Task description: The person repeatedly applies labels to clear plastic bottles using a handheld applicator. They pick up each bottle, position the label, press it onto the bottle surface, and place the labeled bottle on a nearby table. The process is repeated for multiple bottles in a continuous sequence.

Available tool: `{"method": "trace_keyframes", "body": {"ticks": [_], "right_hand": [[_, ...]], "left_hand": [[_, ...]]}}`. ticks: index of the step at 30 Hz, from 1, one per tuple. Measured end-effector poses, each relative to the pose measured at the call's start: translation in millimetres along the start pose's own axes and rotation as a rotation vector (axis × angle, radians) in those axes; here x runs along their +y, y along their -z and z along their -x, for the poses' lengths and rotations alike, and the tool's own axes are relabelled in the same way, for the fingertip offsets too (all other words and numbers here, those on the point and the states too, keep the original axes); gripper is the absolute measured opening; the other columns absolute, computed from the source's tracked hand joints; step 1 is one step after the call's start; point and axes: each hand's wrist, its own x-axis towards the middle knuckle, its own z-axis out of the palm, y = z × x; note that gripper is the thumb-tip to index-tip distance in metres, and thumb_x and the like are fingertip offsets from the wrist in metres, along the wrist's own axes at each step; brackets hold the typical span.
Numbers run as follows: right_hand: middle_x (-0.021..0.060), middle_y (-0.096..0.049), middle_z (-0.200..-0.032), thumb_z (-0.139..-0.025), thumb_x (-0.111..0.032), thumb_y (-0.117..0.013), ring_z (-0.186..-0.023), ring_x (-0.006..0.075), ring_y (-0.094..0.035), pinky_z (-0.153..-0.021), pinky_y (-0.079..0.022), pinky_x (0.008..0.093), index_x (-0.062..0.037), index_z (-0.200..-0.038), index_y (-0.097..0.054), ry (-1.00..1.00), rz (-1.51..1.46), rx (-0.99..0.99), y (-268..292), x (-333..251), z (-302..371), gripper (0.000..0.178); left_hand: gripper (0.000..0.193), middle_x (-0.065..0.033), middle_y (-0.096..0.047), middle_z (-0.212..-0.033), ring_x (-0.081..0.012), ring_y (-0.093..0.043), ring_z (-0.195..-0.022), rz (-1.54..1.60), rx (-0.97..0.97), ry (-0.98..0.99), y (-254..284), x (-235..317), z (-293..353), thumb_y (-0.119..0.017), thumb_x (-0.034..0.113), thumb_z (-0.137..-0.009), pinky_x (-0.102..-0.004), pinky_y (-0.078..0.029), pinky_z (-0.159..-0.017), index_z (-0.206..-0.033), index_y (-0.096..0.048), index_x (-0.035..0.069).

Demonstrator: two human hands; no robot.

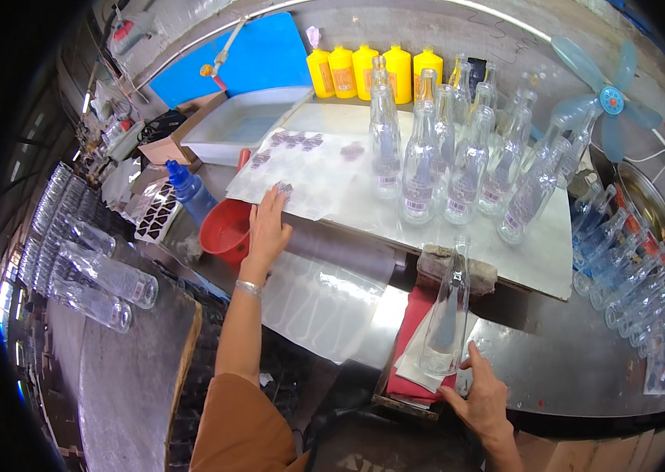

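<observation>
My left hand (268, 234) reaches out with fingers stretched. Its fingertips touch a small dark-patterned decal (285, 189) near the front edge of a white sheet (313, 185), which has more such decals toward its back. My right hand (483, 400) has thumb and index finger spread beside the base of a clear glass bottle (449, 315). I cannot tell whether they touch the glass. The bottle lies tilted on a folded white cloth (413, 368) over a red cloth pad (409, 318), its neck toward a rolled towel (470, 271).
Several clear bottles (419, 173) stand on the board behind. A red bowl (225, 228) and a blue squeeze bottle (189, 189) sit left, before a white water tray (242, 126). Yellow bottles (397, 75) line the wall. A fan (610, 100) and stacked bottles (624, 267) are right; more bottles (104, 271) lie left.
</observation>
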Motion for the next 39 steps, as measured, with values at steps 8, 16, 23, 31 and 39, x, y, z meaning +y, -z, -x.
{"method": "trace_keyframes", "body": {"ticks": [8,16,23,31,39], "right_hand": [[0.0165,-0.064,-0.1,-0.085,-0.016,-0.077,-0.084,0.0357,-0.066,-0.066,-0.053,0.0414,0.0032,-0.145,-0.043,-0.019,0.109,0.059,-22.2,-1.8,-0.1,0.072],[0.0145,-0.061,-0.092,-0.084,-0.016,-0.075,-0.068,0.0299,-0.066,-0.057,-0.053,0.0398,0.0043,-0.143,-0.045,0.115,-0.011,0.141,-27.5,19.5,-3.0,0.069],[0.0157,-0.063,-0.097,-0.084,-0.019,-0.077,-0.073,0.0337,-0.066,-0.061,-0.054,0.0414,0.0014,-0.145,-0.045,0.084,0.015,0.116,-27.5,13.2,-1.9,0.071],[0.0128,-0.065,-0.101,-0.087,-0.017,-0.076,-0.068,0.0245,-0.063,-0.06,-0.051,0.0339,-0.0004,-0.141,-0.051,0.065,-0.13,0.069,-13.4,25.4,-3.5,0.062],[0.0073,-0.07,-0.11,-0.095,-0.022,-0.068,-0.06,0.005,-0.053,-0.059,-0.045,0.0244,0.0042,-0.132,-0.058,-0.2,-0.58,0.041,1.0,29.0,-53.6,0.046]], "left_hand": [[0.008,-0.0151,-0.075,-0.1,-0.0311,-0.072,-0.092,0.214,0.421,-0.17,-10.1,-17.8,-4.3,-0.07,0.008,-0.091,-0.0404,-0.056,-0.082,-0.096,-0.073,0.002],[0.027,-0.0048,-0.072,-0.107,-0.0102,-0.065,-0.096,1.115,0.1,0.418,10.7,53.8,36.6,-0.062,0.014,-0.102,-0.0236,-0.051,-0.086,-0.119,-0.069,-0.006],[0.059,-0.0135,-0.055,-0.148,-0.032,-0.048,-0.141,0.601,-0.082,-0.5,91.7,242.8,89.8,-0.078,0.007,-0.08,-0.0511,-0.03,-0.118,-0.136,-0.061,0.008],[0.044,-0.0222,-0.038,-0.158,-0.0376,-0.033,-0.149,0.703,-0.264,-0.613,80.5,255.6,137.2,-0.07,0.024,-0.091,-0.0554,-0.02,-0.121,-0.133,-0.066,0.015],[0.049,-0.0222,-0.035,-0.16,-0.0378,-0.035,-0.148,0.867,-0.3,-0.318,60.8,269.1,113.0,-0.072,0.011,-0.089,-0.0453,-0.031,-0.118,-0.138,-0.063,0.011]]}}
